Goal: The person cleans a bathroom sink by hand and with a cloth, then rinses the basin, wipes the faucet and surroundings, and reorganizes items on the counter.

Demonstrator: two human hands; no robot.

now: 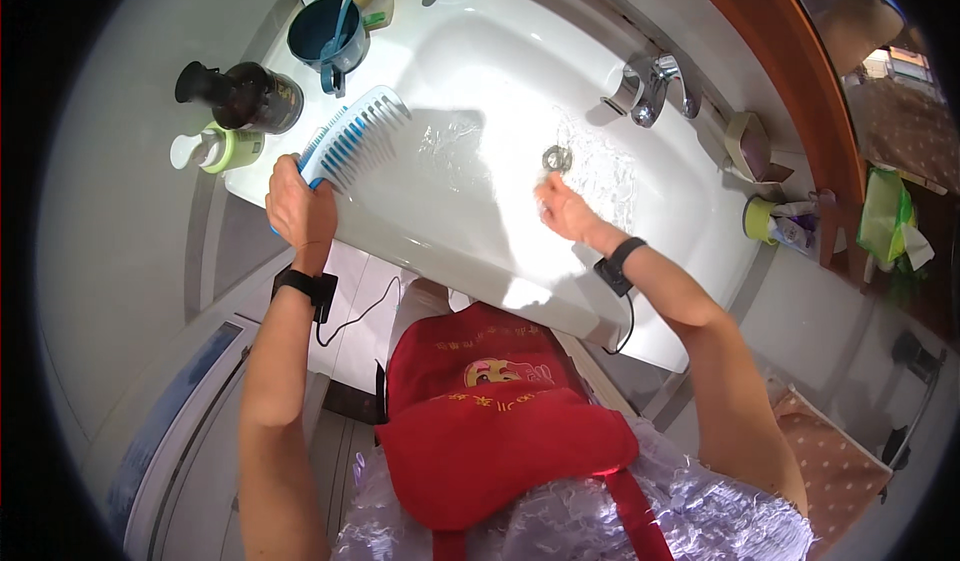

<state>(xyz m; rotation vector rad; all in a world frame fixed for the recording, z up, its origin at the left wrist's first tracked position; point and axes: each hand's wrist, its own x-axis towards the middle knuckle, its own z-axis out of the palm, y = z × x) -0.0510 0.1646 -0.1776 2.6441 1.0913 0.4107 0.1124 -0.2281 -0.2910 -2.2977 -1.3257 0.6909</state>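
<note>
A wide-toothed light blue comb (pixel 378 103) is gripped at its lower end by my left hand (pixel 298 206), over the left end of the sink. Darker blue parts, perhaps a second comb, overlap it in the same grip. My right hand (pixel 572 213) hovers over the white sink (pixel 450 231), just below the metal drain (pixel 557 159). Its fingers are curled together and a little blurred, and bright glare hides whatever may be between them. Rippled water lies in the basin around the drain.
A chrome faucet (pixel 650 91) stands at the back right. On the left rim are a dark pump bottle (pixel 255 99), a green pump bottle (pixel 235 146) and a blue cup (pixel 345 51) with a toothbrush. A black cable (pixel 365 313) hangs from my left wristband.
</note>
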